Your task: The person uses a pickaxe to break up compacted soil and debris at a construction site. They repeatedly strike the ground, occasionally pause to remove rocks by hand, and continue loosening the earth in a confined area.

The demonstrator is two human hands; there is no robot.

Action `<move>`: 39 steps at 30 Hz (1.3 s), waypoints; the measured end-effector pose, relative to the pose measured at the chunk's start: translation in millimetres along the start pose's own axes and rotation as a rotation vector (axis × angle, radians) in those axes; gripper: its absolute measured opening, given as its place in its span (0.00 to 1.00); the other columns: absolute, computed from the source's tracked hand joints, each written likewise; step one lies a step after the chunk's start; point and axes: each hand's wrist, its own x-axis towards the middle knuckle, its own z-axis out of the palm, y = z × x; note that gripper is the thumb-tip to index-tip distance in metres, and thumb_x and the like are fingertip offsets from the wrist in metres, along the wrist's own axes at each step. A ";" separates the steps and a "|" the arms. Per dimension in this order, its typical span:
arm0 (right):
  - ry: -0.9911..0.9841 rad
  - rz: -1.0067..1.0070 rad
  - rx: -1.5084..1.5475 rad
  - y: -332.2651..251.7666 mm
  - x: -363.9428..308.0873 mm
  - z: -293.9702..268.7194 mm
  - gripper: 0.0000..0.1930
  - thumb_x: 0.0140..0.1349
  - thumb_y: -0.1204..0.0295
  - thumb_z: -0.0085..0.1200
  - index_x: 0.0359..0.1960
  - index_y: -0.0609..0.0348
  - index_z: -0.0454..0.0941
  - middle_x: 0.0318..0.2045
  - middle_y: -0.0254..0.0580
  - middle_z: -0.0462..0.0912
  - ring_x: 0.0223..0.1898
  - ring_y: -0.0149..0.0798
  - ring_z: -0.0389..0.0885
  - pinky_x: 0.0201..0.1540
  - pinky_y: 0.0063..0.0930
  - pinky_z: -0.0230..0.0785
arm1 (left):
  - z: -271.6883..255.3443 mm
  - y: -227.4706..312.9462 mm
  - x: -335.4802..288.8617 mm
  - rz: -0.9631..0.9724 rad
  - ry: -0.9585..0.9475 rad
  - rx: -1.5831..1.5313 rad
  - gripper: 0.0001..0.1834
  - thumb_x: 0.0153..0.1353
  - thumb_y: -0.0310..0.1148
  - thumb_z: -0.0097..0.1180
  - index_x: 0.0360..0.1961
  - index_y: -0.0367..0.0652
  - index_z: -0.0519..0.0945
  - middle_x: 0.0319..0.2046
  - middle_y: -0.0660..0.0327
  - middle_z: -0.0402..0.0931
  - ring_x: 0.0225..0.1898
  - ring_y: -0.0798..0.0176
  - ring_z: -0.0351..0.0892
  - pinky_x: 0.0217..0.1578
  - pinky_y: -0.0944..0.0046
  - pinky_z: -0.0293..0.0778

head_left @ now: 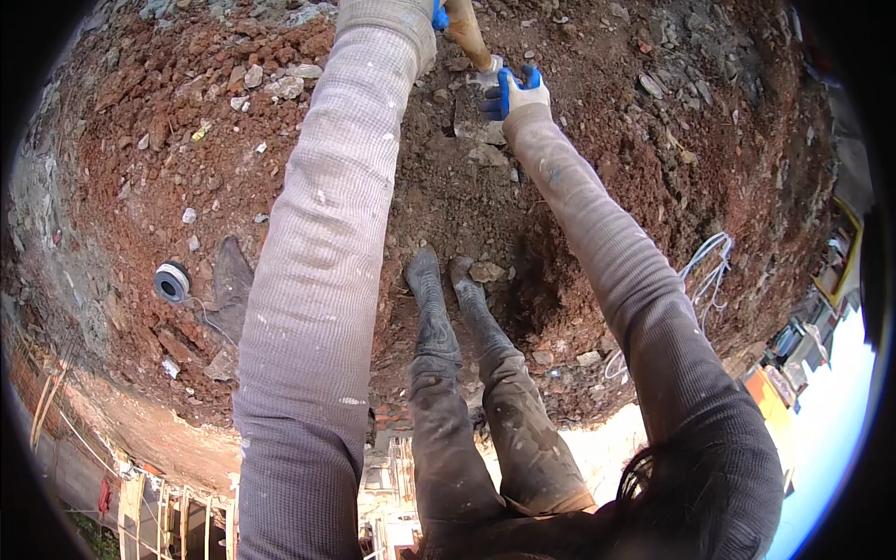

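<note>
My left arm stretches up to the top edge, where only a blue gloved part of my left hand shows. It closes against a thick wooden handle, whose upper part runs out of the picture. A pale grey piece lies at the handle's lower end; whether it is joined to the handle I cannot tell. Just right of that end is my right hand in a white and blue glove. Its fingers are apart, and nothing shows in them.
Loose reddish soil with scattered stones surrounds my boots. At left lie a dark spool and a flat grey stone slab. White cord is tangled at right. Wooden poles stand at lower left.
</note>
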 end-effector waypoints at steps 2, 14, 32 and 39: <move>0.274 -0.178 -0.699 104.0 32.5 -23.6 0.29 0.60 0.65 0.60 0.60 0.60 0.64 0.41 0.49 0.84 0.45 0.48 0.84 0.49 0.39 0.74 | -9.1 -10.5 7.9 0.408 0.048 0.632 0.07 0.62 0.35 0.52 0.35 0.43 0.78 0.17 0.61 0.76 0.15 0.65 0.75 0.17 0.59 0.71; -0.080 -0.431 -1.732 241.3 -0.3 -10.8 0.38 0.61 0.67 0.52 0.71 0.60 0.50 0.66 0.49 0.60 0.67 0.51 0.59 0.67 0.54 0.52 | 5.0 -31.4 4.3 0.228 -0.054 0.301 0.11 0.63 0.41 0.49 0.34 0.45 0.77 0.16 0.60 0.75 0.14 0.64 0.73 0.15 0.59 0.70; -0.407 -0.438 -1.692 229.9 46.6 -54.2 0.52 0.51 0.56 0.69 0.73 0.45 0.46 0.70 0.50 0.56 0.69 0.58 0.56 0.65 0.58 0.57 | 32.4 -56.7 14.6 0.105 -0.163 0.141 0.18 0.65 0.50 0.45 0.31 0.47 0.76 0.15 0.60 0.73 0.12 0.63 0.71 0.13 0.60 0.69; -0.668 -0.394 -1.818 199.4 149.3 -50.8 0.54 0.41 0.60 0.75 0.70 0.49 0.55 0.57 0.50 0.75 0.60 0.48 0.73 0.61 0.40 0.65 | 40.4 -57.8 14.4 0.078 -0.214 0.079 0.21 0.66 0.53 0.43 0.30 0.47 0.75 0.14 0.60 0.72 0.11 0.62 0.70 0.12 0.60 0.69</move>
